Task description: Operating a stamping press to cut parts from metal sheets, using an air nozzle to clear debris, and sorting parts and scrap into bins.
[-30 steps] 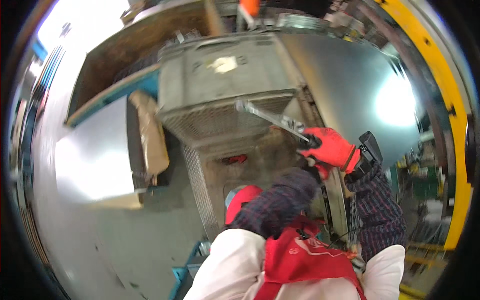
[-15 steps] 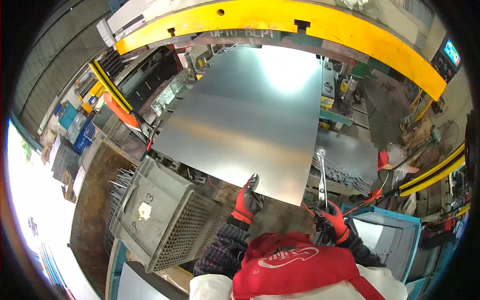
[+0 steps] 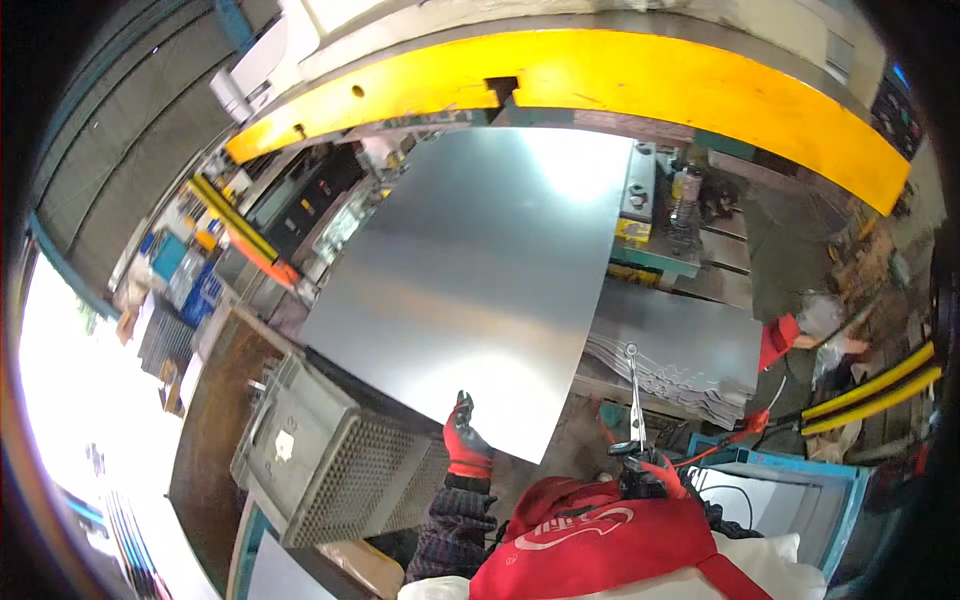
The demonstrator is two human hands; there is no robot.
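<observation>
A large, shiny metal sheet reaches from under the press toward me, its near edge sticking out over the front. My left hand, in a red and black glove, is closed on that near edge, thumb on top and the other fingers mostly hidden. In my right hand, also gloved, a silver wrench stands with its ring end up. The wrench is apart from the sheet, in front of a stack of cut metal sheets with wavy edges.
A yellow press beam spans the far side. At the left stands a grey perforated crate. A blue-framed bin is at the near right, below yellow-black guard bars. A bolted block borders the sheet's right side.
My left hand and the sheet's near corner have moved left and slightly nearer, uncovering more of the stack. My right hand has lowered with the wrench. The whole view has shifted too.
</observation>
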